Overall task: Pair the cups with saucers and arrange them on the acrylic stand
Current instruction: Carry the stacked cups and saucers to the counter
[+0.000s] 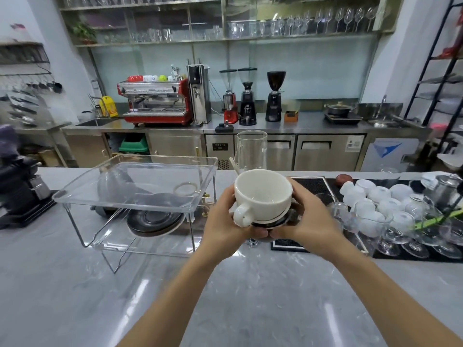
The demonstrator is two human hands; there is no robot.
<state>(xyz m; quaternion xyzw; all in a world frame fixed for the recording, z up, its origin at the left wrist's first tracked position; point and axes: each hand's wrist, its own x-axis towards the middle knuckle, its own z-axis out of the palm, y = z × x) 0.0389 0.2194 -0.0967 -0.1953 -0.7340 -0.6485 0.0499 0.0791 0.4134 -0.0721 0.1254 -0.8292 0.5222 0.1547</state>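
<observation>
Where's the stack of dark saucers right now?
In the head view, the dark saucers lie left of centre on the counter, under the acrylic stand, left of the white cup.

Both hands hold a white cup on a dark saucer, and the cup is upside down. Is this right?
Not quite. The head view shows the white cup upright, its opening facing up. Left hand and right hand do hold it together on the dark saucer.
</observation>
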